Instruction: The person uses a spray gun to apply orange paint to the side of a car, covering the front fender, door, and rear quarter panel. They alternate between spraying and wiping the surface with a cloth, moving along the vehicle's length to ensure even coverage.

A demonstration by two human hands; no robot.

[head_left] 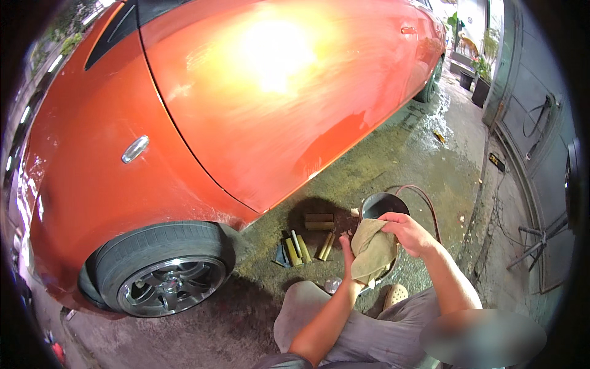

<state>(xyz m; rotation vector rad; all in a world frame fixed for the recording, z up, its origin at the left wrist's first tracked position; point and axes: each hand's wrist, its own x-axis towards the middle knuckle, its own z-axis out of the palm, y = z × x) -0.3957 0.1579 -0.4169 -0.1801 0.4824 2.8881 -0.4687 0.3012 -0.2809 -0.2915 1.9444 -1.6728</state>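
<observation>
A beige-olive cloth hangs bunched between my two hands over a dark bucket. My right hand grips its upper edge. Against the cloth's left side, my left hand supports it; one digit points up, and the other fingers are mostly hidden behind the fabric. To the left on the wet ground lie several yellowish sanding blocks or rolls, which I cannot tell apart exactly, with a thin whitish stick and a bluish piece among them.
An orange car fills the left and top, its front wheel near my knee. A reddish hose curves behind the bucket. Along the right stand a grey metal gate and a dark metal stand. Potted plants stand far right.
</observation>
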